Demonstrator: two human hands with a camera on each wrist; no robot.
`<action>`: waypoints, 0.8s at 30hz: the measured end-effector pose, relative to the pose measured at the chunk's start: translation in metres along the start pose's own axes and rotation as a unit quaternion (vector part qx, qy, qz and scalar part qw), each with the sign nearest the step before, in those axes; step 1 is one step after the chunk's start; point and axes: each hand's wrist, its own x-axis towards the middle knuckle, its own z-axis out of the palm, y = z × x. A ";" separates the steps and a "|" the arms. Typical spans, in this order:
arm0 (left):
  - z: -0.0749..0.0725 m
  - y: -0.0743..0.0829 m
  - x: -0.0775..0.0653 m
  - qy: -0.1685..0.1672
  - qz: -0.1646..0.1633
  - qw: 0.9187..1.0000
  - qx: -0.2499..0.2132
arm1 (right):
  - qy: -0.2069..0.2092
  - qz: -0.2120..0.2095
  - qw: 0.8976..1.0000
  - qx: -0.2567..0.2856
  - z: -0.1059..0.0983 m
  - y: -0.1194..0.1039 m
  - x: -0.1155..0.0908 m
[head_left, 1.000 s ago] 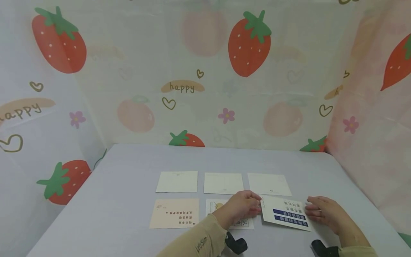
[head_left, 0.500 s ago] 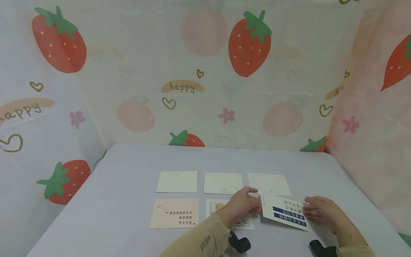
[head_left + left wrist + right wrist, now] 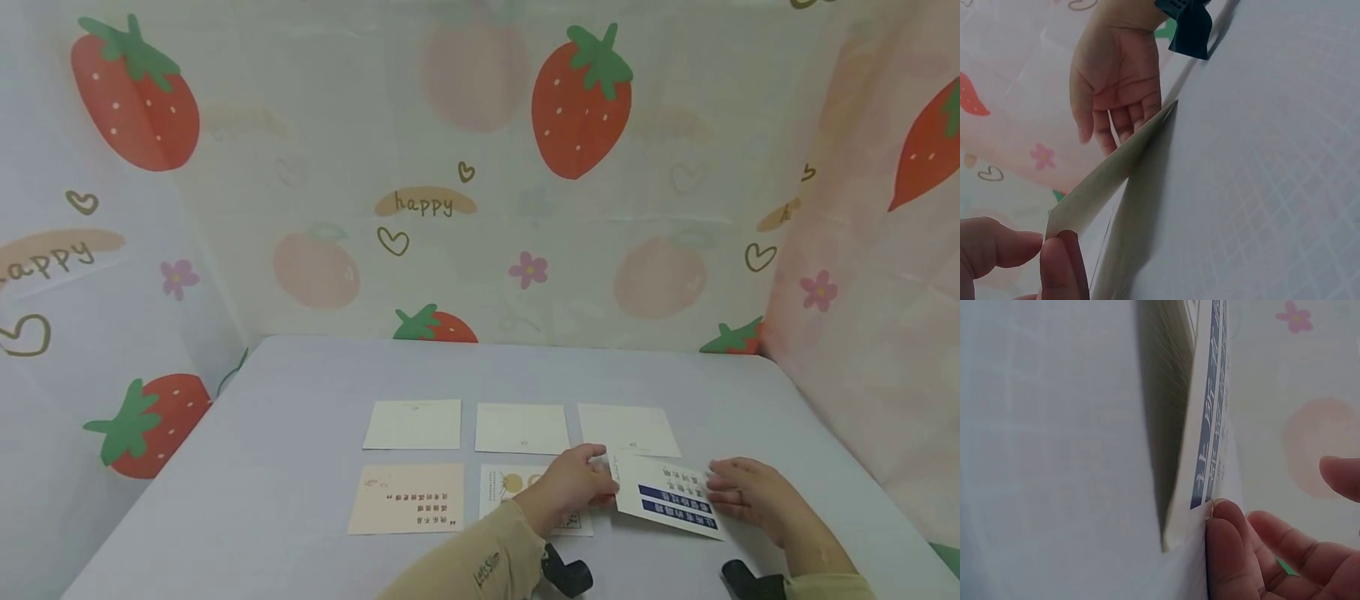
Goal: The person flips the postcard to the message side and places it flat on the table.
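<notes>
A white card [image 3: 663, 496] printed with dark blue bands and upside-down text lies tilted at the front right of the table, its left end raised. My left hand [image 3: 573, 487] pinches that left edge between thumb and fingers, as the left wrist view also shows, with the pale back of the card [image 3: 1110, 169] facing down. At the right edge, my right hand [image 3: 757, 496] is held with loose fingers right at the border, its thumb [image 3: 1341, 478] apart from the card. Partly behind my left hand lies a card with a yellow drawing [image 3: 512, 482].
Three blank-looking cards form a back row: left [image 3: 412, 425], middle [image 3: 522, 428] and right [image 3: 630, 429]. A cream card with text [image 3: 407, 498] lies front left. Black wrist mounts [image 3: 567, 573] sit by both sleeves. Strawberry-patterned cloth [image 3: 450, 275] stands behind the white table [image 3: 225, 500].
The card has shifted slightly left, and its left end has risen a little. My right hand has followed slightly to the left; my left hand keeps its pinch.
</notes>
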 end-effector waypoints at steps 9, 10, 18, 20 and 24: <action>0.001 0.000 0.000 -0.005 0.004 1.000 0.009 | -0.005 -0.018 1.000 0.004 -0.001 0.004 -0.001; 0.000 0.000 0.000 -0.006 0.005 1.000 0.011 | -0.004 -0.020 1.000 0.000 -0.001 0.004 -0.001; -0.004 0.002 0.001 -0.014 0.016 1.000 0.009 | 0.004 -0.032 0.999 -0.038 0.000 0.007 -0.001; -0.006 0.005 0.001 -0.013 0.019 1.000 0.012 | 0.006 -0.037 0.998 -0.048 0.000 0.008 -0.001; -0.008 0.007 0.001 -0.011 0.023 1.000 0.008 | 0.012 -0.052 0.996 -0.070 0.000 0.008 0.000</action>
